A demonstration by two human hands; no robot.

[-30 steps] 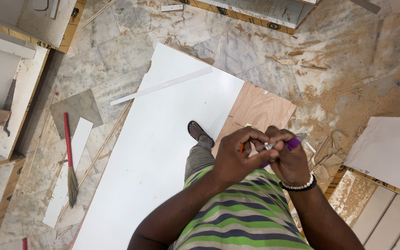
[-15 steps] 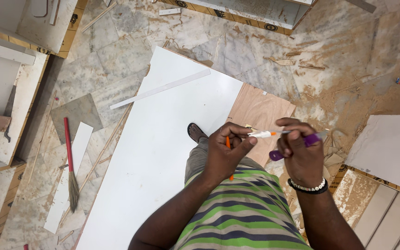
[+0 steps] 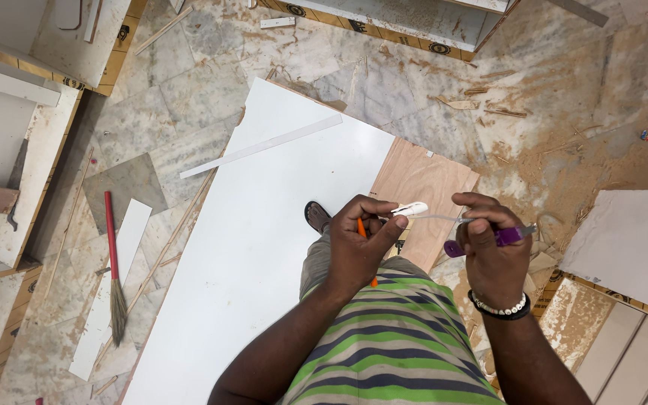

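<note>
Dusty stone floor (image 3: pixel 211 82) below, crossed by a long white board (image 3: pixel 264 225) with open room along its left edge, a red-handled broom (image 3: pixel 112 270) beyond. Left hand (image 3: pixel 358 244), fingers closed on an orange pencil (image 3: pixel 361 229) and a white cap (image 3: pixel 410 209). Right hand (image 3: pixel 489 244), fingers pinching a purple pen (image 3: pixel 500 238), just beside the cap, above a plywood piece (image 3: pixel 421 187).

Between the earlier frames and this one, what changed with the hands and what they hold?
The hands, pressed together a second ago, have moved apart. The right hand has drawn its purple-handled tool rightward; the left hand keeps the orange pencil and a small white piece. A thin strand now spans the gap. The white board and broom are unmoved.
</note>
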